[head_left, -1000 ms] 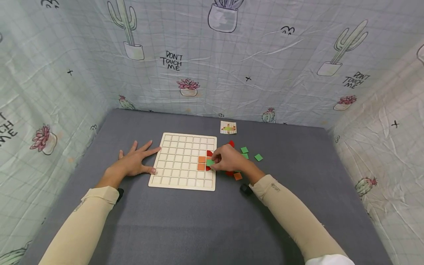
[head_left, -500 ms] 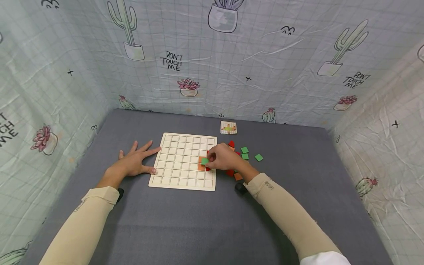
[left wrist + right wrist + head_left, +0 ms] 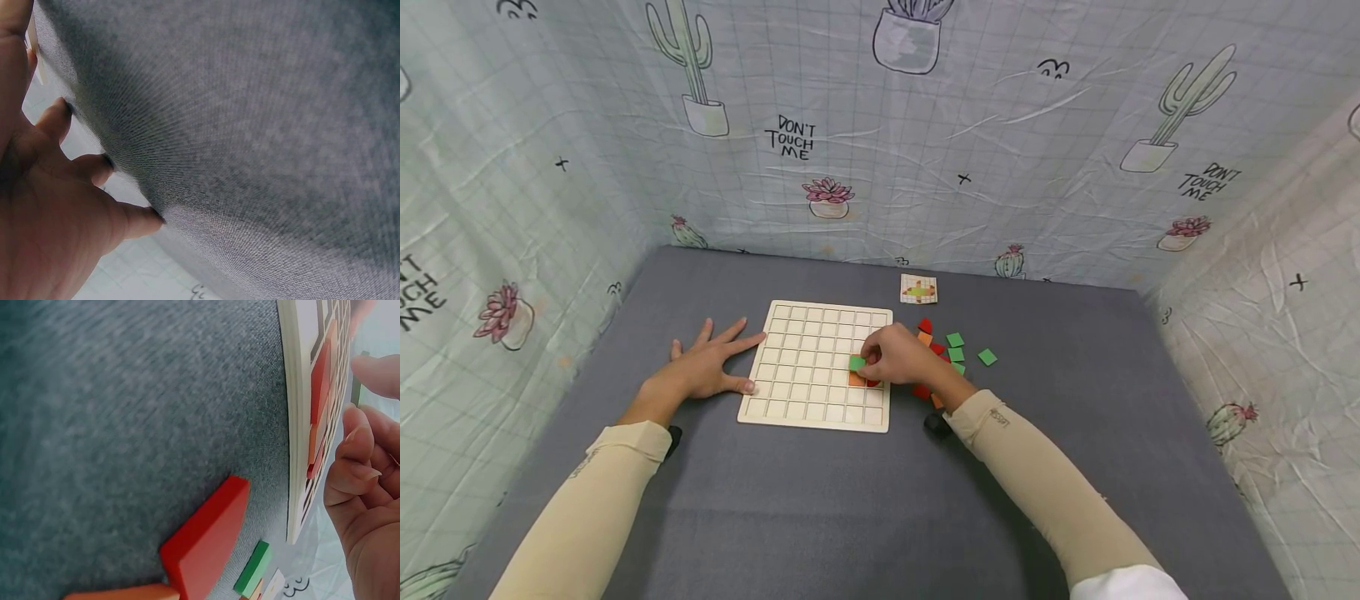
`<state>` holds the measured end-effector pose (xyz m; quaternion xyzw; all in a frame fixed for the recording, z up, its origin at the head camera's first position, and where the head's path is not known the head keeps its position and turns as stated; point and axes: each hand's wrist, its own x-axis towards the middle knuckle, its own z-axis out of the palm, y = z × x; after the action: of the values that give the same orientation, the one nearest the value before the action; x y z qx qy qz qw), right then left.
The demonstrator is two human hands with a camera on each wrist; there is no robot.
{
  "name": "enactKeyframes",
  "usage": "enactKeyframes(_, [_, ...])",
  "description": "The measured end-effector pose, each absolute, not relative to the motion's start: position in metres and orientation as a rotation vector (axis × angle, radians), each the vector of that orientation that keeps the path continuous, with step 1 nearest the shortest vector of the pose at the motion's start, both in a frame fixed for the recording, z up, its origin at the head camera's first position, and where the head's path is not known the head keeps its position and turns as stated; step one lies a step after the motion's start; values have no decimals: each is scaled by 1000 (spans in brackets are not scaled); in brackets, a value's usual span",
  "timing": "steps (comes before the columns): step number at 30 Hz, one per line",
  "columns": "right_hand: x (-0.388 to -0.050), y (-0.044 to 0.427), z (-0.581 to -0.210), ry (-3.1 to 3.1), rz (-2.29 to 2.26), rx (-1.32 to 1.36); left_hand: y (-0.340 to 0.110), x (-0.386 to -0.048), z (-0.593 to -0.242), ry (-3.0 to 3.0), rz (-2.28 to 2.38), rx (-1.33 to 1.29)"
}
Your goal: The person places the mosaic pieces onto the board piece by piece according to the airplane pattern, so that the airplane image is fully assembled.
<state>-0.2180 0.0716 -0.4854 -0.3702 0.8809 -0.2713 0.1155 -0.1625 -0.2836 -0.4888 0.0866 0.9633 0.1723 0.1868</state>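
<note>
A pale wooden grid board (image 3: 801, 358) lies on the dark grey table cover. In the head view my right hand (image 3: 901, 357) is over the board's right part, pinching a green square tile (image 3: 856, 363) between thumb and fingers. The right wrist view shows that green tile (image 3: 357, 390) edge-on, raised above the board. An orange tile (image 3: 857, 379) and a red tile (image 3: 872, 383) sit in the grid just under the hand, which hides part of the pieces there. My left hand (image 3: 700, 369) rests with spread fingers, thumb and fingertip touching the board's left edge.
Right of the board lie loose tiles, among them a red one (image 3: 925, 326), an orange one (image 3: 925, 338) and a green one (image 3: 987, 357). A small pattern card (image 3: 918, 289) lies behind them. Printed cloth walls (image 3: 880, 167) enclose the back and sides.
My right hand has moved left across the board with the green tile, from the right-hand column to over the orange tiles. My left hand has stayed in place.
</note>
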Motion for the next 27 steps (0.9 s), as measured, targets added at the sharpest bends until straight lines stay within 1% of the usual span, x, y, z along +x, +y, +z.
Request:
enactKeyframes(5, [-218, 68, -484, 2575, -786, -1045, -284, -164, -491, 2705, 482, 237])
enactKeyframes(18, [-221, 60, -491, 2587, -812, -1092, -284, -164, -490, 2703, 471, 226])
enactKeyframes(27, [-222, 56, -490, 2591, -797, -1060, -283, -163, -489, 2715, 463, 228])
